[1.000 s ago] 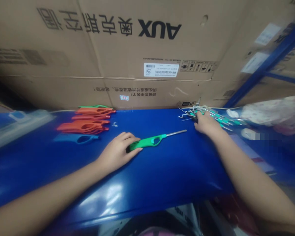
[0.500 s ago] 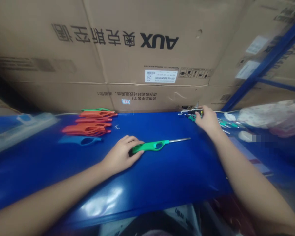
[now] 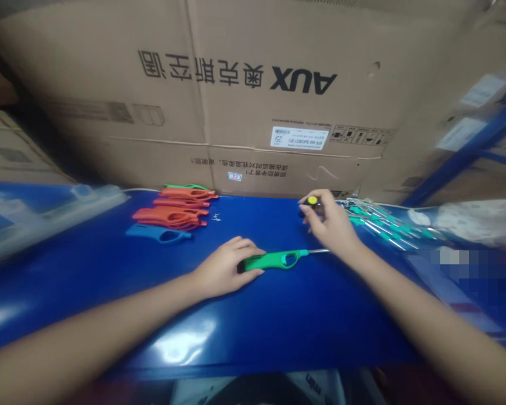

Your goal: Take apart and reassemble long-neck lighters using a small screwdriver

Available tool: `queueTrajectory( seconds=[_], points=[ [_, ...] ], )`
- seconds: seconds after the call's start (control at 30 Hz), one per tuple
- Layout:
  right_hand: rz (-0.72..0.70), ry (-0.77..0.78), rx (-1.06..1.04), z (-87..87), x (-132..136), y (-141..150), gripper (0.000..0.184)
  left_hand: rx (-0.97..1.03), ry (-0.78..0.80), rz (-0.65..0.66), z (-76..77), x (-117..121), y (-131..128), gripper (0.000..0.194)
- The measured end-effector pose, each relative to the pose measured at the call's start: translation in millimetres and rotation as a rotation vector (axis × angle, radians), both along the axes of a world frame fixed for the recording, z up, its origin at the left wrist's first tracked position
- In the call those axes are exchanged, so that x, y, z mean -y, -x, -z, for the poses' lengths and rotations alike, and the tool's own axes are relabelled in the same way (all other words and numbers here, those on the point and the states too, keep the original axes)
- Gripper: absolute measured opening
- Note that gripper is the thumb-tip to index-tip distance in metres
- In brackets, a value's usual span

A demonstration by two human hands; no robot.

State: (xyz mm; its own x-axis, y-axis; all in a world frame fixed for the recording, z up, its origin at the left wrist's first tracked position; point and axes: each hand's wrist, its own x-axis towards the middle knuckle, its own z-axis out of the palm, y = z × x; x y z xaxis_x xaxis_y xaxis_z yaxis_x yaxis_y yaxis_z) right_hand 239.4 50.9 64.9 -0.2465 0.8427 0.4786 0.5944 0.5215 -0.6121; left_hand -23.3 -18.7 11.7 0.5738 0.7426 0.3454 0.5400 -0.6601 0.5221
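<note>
My left hand point(image 3: 224, 269) is closed around the rear end of a green long-nosed lighter point(image 3: 274, 260), pressing it flat to the blue table. The lighter's metal tube point(image 3: 318, 251) points right, its tip hidden behind my right wrist. Raised above the table beyond that tube, my right hand point(image 3: 331, 222) grips a screwdriver point(image 3: 312, 201) with a black handle and a round yellow end; its shaft is out of sight. Several green lighter nozzles with metal tubes point(image 3: 383, 222) lie in a pile to the right of my right hand.
Orange lighter bodies point(image 3: 172, 215) and a blue one point(image 3: 160, 232) lie at the left, near small white bits point(image 3: 216, 217). A large cardboard box point(image 3: 244, 118) walls off the back. A clear plastic container point(image 3: 59, 219) stands far left; a blue rack post point(image 3: 459, 149) rises at the right.
My right hand has come left and nearer, away from the nozzle pile, with the screwdriver in it. My left hand keeps its hold on the green lighter. The view has shifted left.
</note>
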Motion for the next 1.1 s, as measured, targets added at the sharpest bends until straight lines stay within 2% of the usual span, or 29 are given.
queueTrajectory(
  seconds=[0.07, 0.23, 0.33, 0.43, 0.57, 0.73, 0.97, 1.1],
  points=[
    [-0.144, 0.096, -0.106, 7.6, 0, 25, 0.028, 0.002, 0.0, 0.022, -1.0, 1, 0, 0.032],
    [-0.419, 0.188, -0.334, 22.8, -11, 78, 0.028, -0.011, 0.015, 0.028, -2.0, 2, 1, 0.033],
    [-0.531, 0.233, -0.359, 31.5, -19, 100, 0.027, -0.033, 0.021, 0.01, -1.2, 3, 1, 0.032],
    [-0.581, 0.248, -0.359, 38.6, -23, 112, 0.026, -0.047, 0.019, 0.004, -0.4, 3, 2, 0.032],
    [-0.589, 0.272, -0.368, 41.7, -23, 117, 0.024, -0.043, 0.01, 0.002, 0.6, 3, 2, 0.031],
    [-0.565, 0.267, -0.415, 36.6, -17, 108, 0.026, -0.039, 0.001, 0.006, 1.6, 3, 2, 0.031],
    [-0.375, 0.222, -0.607, 15.9, 5, 65, 0.03, 0.009, 0.012, 0.015, -0.5, 3, 4, 0.034],
    [-0.218, 0.198, -0.732, 13.3, 23, 38, 0.023, 0.225, 0.112, -0.034, -1.1, 5, -2, 0.031]
  ],
)
